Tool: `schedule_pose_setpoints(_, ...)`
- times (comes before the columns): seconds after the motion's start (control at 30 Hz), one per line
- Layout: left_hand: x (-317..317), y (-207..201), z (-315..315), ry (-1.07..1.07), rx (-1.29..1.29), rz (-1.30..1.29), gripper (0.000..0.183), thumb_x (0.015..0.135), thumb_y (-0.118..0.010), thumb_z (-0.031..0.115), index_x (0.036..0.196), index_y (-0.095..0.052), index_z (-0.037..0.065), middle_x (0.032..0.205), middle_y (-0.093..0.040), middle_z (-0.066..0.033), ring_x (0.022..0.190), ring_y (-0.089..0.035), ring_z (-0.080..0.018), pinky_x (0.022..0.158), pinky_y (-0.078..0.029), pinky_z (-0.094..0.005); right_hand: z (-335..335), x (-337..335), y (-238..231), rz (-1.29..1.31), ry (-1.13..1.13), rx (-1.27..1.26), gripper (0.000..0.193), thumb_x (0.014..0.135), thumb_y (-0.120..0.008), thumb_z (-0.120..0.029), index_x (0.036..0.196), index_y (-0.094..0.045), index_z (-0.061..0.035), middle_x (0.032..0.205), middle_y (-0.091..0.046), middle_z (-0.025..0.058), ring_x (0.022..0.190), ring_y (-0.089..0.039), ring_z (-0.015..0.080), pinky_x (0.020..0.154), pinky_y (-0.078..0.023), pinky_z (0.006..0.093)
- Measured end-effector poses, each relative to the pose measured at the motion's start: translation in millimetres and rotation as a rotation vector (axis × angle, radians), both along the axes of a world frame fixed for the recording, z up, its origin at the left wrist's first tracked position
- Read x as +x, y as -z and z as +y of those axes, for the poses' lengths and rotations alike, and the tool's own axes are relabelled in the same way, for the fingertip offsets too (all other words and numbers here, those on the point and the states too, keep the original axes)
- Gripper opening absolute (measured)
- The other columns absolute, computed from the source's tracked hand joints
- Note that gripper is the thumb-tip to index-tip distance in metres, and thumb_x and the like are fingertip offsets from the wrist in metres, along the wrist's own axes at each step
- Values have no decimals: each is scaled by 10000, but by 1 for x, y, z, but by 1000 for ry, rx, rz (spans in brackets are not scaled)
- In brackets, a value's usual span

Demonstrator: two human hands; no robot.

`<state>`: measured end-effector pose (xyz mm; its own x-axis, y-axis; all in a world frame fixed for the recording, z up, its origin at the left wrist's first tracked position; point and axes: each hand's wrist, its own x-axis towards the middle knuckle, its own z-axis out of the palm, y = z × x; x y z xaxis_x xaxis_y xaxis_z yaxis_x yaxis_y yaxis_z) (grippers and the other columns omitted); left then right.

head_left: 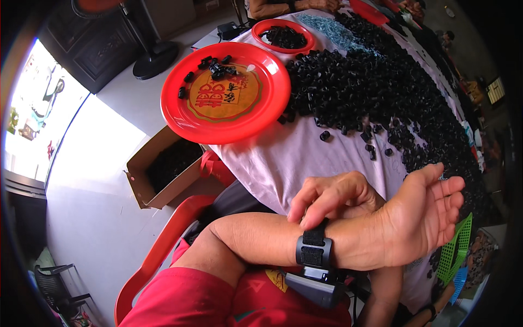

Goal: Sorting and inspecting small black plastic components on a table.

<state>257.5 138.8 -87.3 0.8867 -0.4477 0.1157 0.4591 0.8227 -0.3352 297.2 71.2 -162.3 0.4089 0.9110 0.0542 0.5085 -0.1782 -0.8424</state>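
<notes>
- Closest to me, the person sits in red clothing [180, 297], and a red chair [155, 259] curves round on the left.
- The left forearm lies across the lap, wrist turned up; the left hand [422, 218] is open, palm up, its fingers loosely bent and the thumb apart from them.
- Round that wrist goes a black strap [315, 236], threaded through a dark buckle [328, 252], with a boxy grey device [313, 288] hanging on the body side.
- The right hand [348, 193] comes up from beneath the left forearm, fingers curled over its far edge, tips at the strap; I can't tell whether they're closed on it or just touching.
- Just beyond the hands spreads a table under a pale pink cloth [261, 163].
- To the right of the hands there's a green basket [455, 250].
- On the floor left of the table, an open cardboard box [188, 191] holds dark bits.
- A big red plate [223, 131] with a gold middle sits at the table's left side, a few black pieces [217, 70] on it.
- Beside it lies a wide heap of small black parts [359, 82].
- Farther back are a smaller red dish [312, 41] of dark bits, pale blue strands [332, 30] and another person's arm [275, 10].
- A fan stand [155, 60] stands on the floor.
</notes>
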Motion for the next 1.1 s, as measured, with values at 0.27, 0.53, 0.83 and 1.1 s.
schedule_pose_setpoints(0.27,9,11,26,-68,-154,-73,360,1039,-434,416,1002,-638,121,805,-659,9,717,-609,-165,697,-485,-328,-3,-2,4,198,12,21,265,892,-638,-169,1077,-668,19,1025,-699,105,903,-662,140,707,-512,297)
schedule_pose_setpoints(0.53,49,43,107,-499,-133,46,397,1048,-367,388,1004,-621,87,837,-631,-9,748,-572,-161,767,-468,-371,2,-28,-16,-289,-113,366,571,723,-793,-66,1260,-605,-15,1057,-689,109,844,-658,242,729,-542,332)
schedule_pose_setpoints(0.83,63,62,78,-888,720,297,375,1056,-390,365,1017,-608,62,821,-617,-48,708,-572,-168,717,-462,-330,12,-34,-11,-592,-113,420,685,671,-879,-163,1259,-576,15,1062,-688,96,676,-605,222,612,-517,341)
schedule_pose_setpoints(1.1,65,73,79,-2044,1997,-707,126,941,-629,124,1061,-633,88,962,-609,-43,879,-599,-215,790,-440,-342,15,-37,5,-515,24,421,688,724,-889,-232,1271,-566,32,1040,-702,135,769,-695,273,697,-582,357)
